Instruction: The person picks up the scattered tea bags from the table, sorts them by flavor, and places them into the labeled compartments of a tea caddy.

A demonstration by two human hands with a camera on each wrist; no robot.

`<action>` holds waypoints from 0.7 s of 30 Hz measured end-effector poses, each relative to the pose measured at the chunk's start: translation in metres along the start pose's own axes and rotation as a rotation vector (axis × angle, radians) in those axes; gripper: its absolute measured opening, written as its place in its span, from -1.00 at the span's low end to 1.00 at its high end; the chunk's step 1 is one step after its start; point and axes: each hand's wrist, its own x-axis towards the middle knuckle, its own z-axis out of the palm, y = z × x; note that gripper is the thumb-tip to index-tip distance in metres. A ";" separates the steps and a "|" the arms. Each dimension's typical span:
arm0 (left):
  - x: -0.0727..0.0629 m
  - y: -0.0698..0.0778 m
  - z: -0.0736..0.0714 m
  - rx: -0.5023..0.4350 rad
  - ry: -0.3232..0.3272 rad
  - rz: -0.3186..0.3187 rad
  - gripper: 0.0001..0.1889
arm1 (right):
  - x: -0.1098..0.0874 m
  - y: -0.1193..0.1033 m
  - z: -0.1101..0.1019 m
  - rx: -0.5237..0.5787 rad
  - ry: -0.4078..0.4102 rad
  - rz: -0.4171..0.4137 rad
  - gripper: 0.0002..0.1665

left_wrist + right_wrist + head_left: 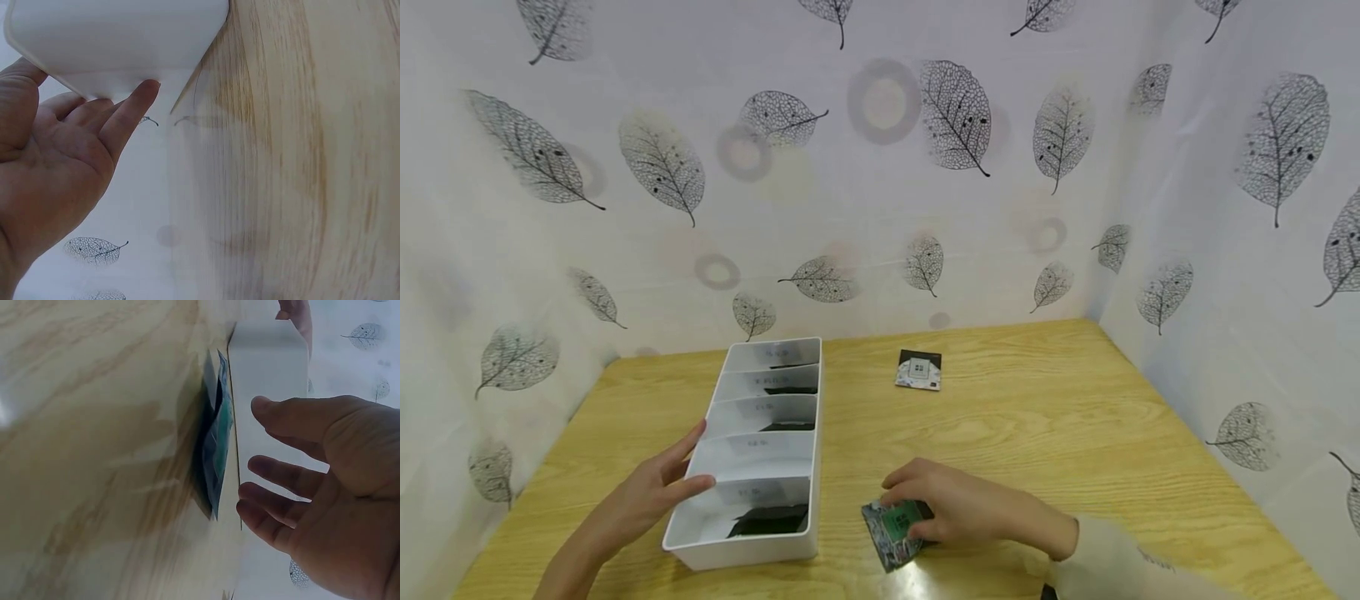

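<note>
A white divided box point(812, 517) stands on the table, dark sachets point(771, 519) lying in most of its compartments. At its left wall is my left hand point(643, 496), the thumb over the rim and other fingers against the outside, as the left wrist view also shows. My right hand point(958, 504) hovers over a flat patterned sachet point(891, 533) with a green label, right of the box. In the right wrist view its thumb and fingers are spread, a gap between them and the sachet point(219, 440), which lies on the table.
Farther back on the wooden table point(1022, 400) lies another sachet point(918, 370), black and white with a pale label. Faint labels mark the box's dividers. Leaf-patterned white cloth point(865, 192) closes off the back and both sides.
</note>
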 end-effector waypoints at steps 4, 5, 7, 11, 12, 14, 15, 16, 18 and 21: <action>0.001 0.001 -0.002 -0.013 0.000 -0.005 -0.07 | 0.001 0.001 0.006 -0.084 -0.008 -0.057 -0.53; 0.001 0.001 -0.002 -0.012 -0.002 -0.007 -0.07 | 0.001 0.002 0.007 -0.098 -0.012 -0.066 -0.53; 0.001 0.001 -0.001 -0.007 0.002 -0.009 -0.07 | 0.002 0.001 0.009 -0.133 -0.022 -0.075 -0.52; 0.001 0.001 -0.001 0.001 0.001 -0.018 -0.06 | 0.004 0.000 0.011 -0.178 -0.026 -0.049 -0.51; 0.001 0.001 0.000 0.001 0.002 -0.020 -0.06 | 0.005 0.000 0.012 -0.193 -0.023 -0.039 -0.52; 0.001 0.000 0.000 0.001 -0.001 -0.018 -0.07 | 0.007 0.000 0.013 -0.205 -0.016 -0.006 -0.53; 0.001 0.000 0.000 -0.002 0.002 -0.019 -0.07 | 0.008 0.000 0.013 -0.210 -0.009 0.011 -0.53; 0.001 0.000 0.000 -0.001 0.001 -0.015 -0.08 | 0.008 0.000 0.013 -0.216 -0.002 0.030 -0.54; 0.001 0.000 0.001 0.002 0.001 -0.006 -0.08 | 0.010 0.000 0.014 -0.225 0.016 0.071 -0.53; 0.000 -0.001 0.001 -0.002 0.002 0.001 -0.09 | 0.013 0.001 0.015 -0.239 0.059 0.131 -0.52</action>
